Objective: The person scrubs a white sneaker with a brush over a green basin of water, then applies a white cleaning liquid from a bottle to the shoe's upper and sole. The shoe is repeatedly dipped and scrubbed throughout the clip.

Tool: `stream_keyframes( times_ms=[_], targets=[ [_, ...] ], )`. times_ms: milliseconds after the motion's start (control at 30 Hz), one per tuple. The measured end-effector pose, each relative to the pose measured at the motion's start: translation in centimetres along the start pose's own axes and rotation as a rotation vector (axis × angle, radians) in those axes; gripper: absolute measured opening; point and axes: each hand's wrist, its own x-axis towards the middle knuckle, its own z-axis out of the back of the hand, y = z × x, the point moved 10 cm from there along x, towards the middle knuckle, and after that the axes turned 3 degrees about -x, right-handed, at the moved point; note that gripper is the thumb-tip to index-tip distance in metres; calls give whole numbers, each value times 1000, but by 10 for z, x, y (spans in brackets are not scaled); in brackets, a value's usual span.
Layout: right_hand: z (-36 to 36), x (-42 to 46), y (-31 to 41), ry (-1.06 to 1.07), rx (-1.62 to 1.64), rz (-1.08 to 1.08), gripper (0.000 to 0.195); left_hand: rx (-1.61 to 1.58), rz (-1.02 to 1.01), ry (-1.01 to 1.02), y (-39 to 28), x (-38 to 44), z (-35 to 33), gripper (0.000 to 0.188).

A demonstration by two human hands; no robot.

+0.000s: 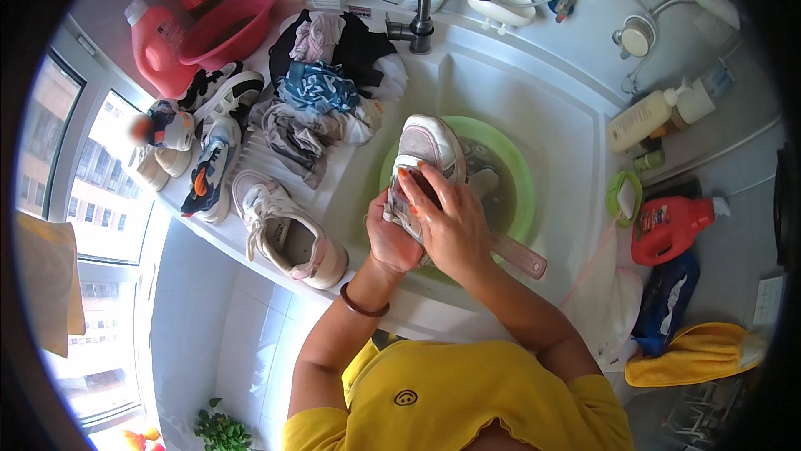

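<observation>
A white and pink-grey sneaker (425, 141) is held over a green basin (524, 200) of murky water in the sink. My left hand (393, 235) grips the shoe from the left and below, near its laces. Over the shoe's opening lies my right hand (452, 216), fingers bent against the tongue area; whether it also grips the shoe is hard to tell. The pink handle of a brush (522, 257) rests across the basin's lower right rim, its other end hidden. A similar sneaker with untied-looking white laces (294, 235) stands on the ledge at the left.
Several other shoes (216, 157) line the sink's left ledge beside piled clothes (319, 88). A pink basin (231, 32) and a pink detergent jug (159, 50) stand behind them. The faucet (422, 25) rises at the back. At the right are a red detergent bottle (669, 226) and a soap dish (616, 200).
</observation>
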Motion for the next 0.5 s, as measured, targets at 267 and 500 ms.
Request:
stream_keyframes(
  times_ms=[267, 500],
  targets=[
    [6, 33, -31, -63, -20, -89, 51, 36, 91, 23, 10, -3, -3, 44],
    [18, 45, -116, -84, 37, -372, 49, 100, 165, 16, 22, -7, -7, 45]
  ],
)
